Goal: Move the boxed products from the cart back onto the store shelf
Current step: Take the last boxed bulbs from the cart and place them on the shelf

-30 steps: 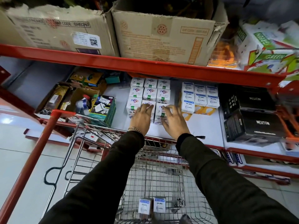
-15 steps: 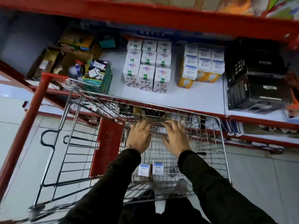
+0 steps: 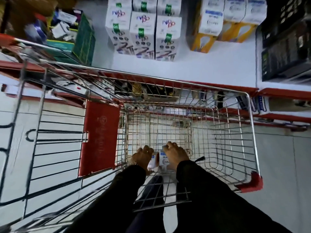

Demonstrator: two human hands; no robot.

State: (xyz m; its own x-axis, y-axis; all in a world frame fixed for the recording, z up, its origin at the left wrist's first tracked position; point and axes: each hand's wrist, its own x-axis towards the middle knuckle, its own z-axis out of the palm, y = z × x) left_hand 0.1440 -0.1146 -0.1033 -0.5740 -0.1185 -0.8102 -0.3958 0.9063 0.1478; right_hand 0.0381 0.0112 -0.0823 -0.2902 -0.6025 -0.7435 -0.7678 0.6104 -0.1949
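Two small white boxes with blue labels stand side by side on the floor of the wire cart [image 3: 249, 125]. My left hand [image 3: 143, 155] curls over the left box [image 3: 152, 161] and my right hand [image 3: 175, 155] over the right box [image 3: 164, 159]; both boxes are largely covered by my fingers. Above the cart, the white store shelf [image 3: 210, 64] carries a block of white boxes with green tags [image 3: 143, 31] and a group of white-and-yellow boxes with blue labels [image 3: 212, 22].
A red panel [image 3: 99, 137] hangs on the cart's left inner side. A green open carton of mixed items [image 3: 74, 34] sits at the shelf's left. Black boxes [image 3: 286, 47] stand at its right. The red shelf edge [image 3: 277, 91] runs behind the cart.
My hands left the shelf's white boxes, passed the cart's far rim, and dropped to the two boxes on the cart floor. The camera tilted down.
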